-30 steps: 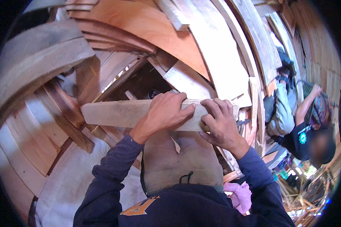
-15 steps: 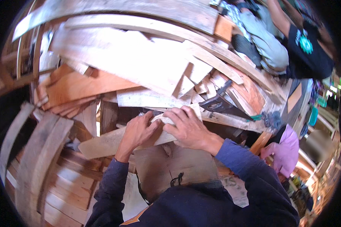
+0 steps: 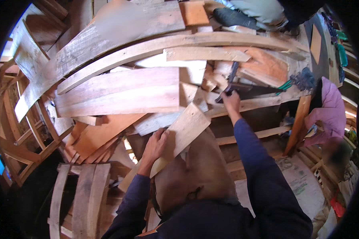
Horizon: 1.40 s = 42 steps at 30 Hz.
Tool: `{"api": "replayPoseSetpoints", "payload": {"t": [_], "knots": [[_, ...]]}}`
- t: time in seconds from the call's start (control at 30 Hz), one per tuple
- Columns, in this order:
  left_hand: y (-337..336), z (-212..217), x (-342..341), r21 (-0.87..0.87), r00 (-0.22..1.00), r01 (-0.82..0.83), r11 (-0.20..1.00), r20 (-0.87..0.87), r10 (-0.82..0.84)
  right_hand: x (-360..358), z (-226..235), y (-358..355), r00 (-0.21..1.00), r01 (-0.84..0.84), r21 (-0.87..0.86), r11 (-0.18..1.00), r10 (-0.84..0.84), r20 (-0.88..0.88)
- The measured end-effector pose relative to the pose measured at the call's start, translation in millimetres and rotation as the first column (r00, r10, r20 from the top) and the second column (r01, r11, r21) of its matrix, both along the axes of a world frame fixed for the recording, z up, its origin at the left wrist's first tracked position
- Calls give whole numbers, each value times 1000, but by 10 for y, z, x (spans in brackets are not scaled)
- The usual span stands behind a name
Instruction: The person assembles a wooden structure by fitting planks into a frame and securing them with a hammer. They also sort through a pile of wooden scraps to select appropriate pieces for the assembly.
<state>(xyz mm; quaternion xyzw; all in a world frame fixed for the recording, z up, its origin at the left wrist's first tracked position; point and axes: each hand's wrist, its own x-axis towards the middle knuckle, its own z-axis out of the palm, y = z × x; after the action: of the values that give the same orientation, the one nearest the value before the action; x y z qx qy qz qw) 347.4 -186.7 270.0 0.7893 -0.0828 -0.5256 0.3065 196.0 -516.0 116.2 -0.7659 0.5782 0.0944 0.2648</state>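
My left hand (image 3: 155,145) grips the edge of a short, pale wooden board (image 3: 189,125), which slants up to the right above my lap. Its fingers are wrapped over the board's left side. With my right arm stretched forward, my right hand (image 3: 231,101) is closed around the handle end of a dark tool that looks like a hand saw (image 3: 253,89). The saw lies on the wood scraps, its narrow end pointing right toward a bluish tangled bundle (image 3: 302,81). Part of its handle is hidden by my fingers.
A wide plank (image 3: 119,91), a long bent-looking beam (image 3: 147,46) and orange-brown boards (image 3: 107,133) are piled ahead. Slatted wood (image 3: 83,199) stands at lower left. A person in pink (image 3: 327,107) is at the right; another person's shoe (image 3: 235,18) rests at the far side.
My right hand has let go of the board and reached forward right to the saw. The board has swung steeper in my left hand. My view has shifted.
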Motion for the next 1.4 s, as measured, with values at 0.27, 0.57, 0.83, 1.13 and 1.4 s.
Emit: {"api": "replayPoseSetpoints", "payload": {"t": [0.27,0.57,0.83,1.13,1.4], "knots": [[205,186,589,-117,995,-97,988,-23,95,537,321,37,567,677,180,714,-662,490],[-573,899,757,-145,925,372,917,142,-353,-423,1570,196,-213,729,495,472,-531,820],[-1870,1774,38,-79,512,842,533,428,-745,-1569,2198,1793,-348,706,644,295,-647,678],[-3412,741,-1575,129,-227,974,-188,504,-833,-2297,2493,2696,-373,872,489,21,-617,693],[-4407,-455,-2738,180,-501,864,-470,388,-773,-2601,2323,2624,-426,856,515,-30,-605,672]]}}
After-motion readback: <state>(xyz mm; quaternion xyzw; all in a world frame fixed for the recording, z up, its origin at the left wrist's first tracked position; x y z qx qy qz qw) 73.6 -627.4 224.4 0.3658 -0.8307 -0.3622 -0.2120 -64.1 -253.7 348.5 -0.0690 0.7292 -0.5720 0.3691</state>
